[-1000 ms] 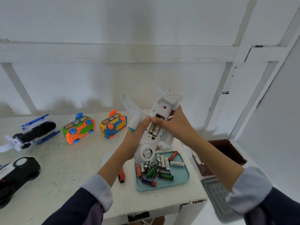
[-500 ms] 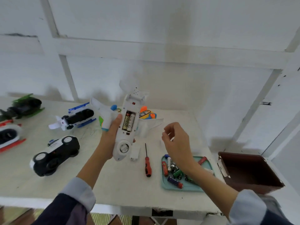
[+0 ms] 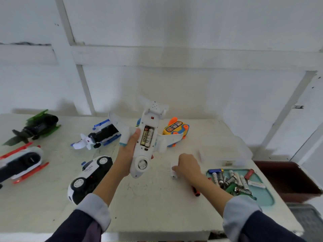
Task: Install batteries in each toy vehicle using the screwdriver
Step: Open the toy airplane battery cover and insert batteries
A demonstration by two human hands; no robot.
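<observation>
Left hand [image 3: 128, 151] grips an upturned white plastic toy aeroplane [image 3: 147, 140], two batteries [image 3: 147, 138] showing in its open bay.
Right hand [image 3: 187, 165], fingers curled, pinches a small white cover [image 3: 174, 171] on the white tabletop [image 3: 148, 198]; its forearm hides most of the red-handled screwdriver [image 3: 195, 190].

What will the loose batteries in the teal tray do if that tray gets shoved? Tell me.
The cylindrical loose batteries would probably roll and shift, since they lie piled at angles. The shallow teal plastic tray has a raised rim, so most likely stay inside.
</observation>
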